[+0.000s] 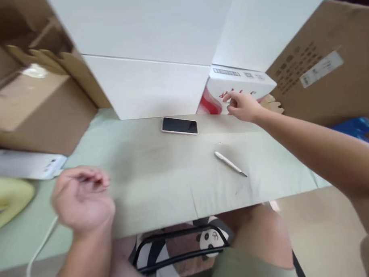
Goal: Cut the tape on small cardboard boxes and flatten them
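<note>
My left hand (pixel 83 200) is held palm up above the left side of the table, its fingers loosely curled and nothing seen in it. My right hand (pixel 243 106) reaches out to the back of the table, in front of a white box with red print (pixel 213 95). Its index finger extends toward that box while the other fingers bend; whether it touches the box I cannot tell. A slim white craft knife (pixel 229 163) with a grey pointed tip lies on the table nearer to me. Further left, a phone (pixel 179 126) with a dark screen lies flat.
Large white panels (pixel 152 87) stand along the back of the green-covered table (pixel 155 176). Cardboard boxes (pixel 44 115) crowd the left, and a big carton (pixel 330 68) stands at the right. A white cable (pixel 44 240) and a yellow object (pixel 14 197) are at the left edge.
</note>
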{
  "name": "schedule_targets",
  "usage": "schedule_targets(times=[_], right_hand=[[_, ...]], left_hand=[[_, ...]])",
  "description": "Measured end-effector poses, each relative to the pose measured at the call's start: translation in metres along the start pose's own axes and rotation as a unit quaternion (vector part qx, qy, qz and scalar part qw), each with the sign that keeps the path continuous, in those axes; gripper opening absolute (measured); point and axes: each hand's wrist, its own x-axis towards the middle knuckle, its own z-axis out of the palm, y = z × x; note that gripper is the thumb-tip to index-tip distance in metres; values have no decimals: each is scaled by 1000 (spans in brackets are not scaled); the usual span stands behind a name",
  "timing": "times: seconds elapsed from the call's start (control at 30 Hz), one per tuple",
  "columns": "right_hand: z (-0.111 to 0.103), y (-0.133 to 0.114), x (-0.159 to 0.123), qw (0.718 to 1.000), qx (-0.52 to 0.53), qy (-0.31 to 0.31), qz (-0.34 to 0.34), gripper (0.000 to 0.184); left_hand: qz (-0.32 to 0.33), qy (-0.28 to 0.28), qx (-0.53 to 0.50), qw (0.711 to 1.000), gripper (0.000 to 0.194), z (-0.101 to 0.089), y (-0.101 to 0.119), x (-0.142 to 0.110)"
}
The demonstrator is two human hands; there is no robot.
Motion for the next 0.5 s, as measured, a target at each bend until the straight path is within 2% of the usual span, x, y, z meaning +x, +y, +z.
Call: schedule_targets(times=[0.13,0.3,0.4,0.5], right_hand=[[27,-122,-5,983,35,18,-179,23],[75,-268,-3,920,122,7,-372,29],[98,-344,-5,892,153,-50,-423,36],[114,-397,-9,882,143,-130,-430,41]], left_hand=[[-28,11,-31,999,21,-14,17,5],[-35,0,-45,998,28,-28,28,12],[-34,4,-48,998,31,-34,32,14],[-34,-4,-57,998,32,-39,33,16]])
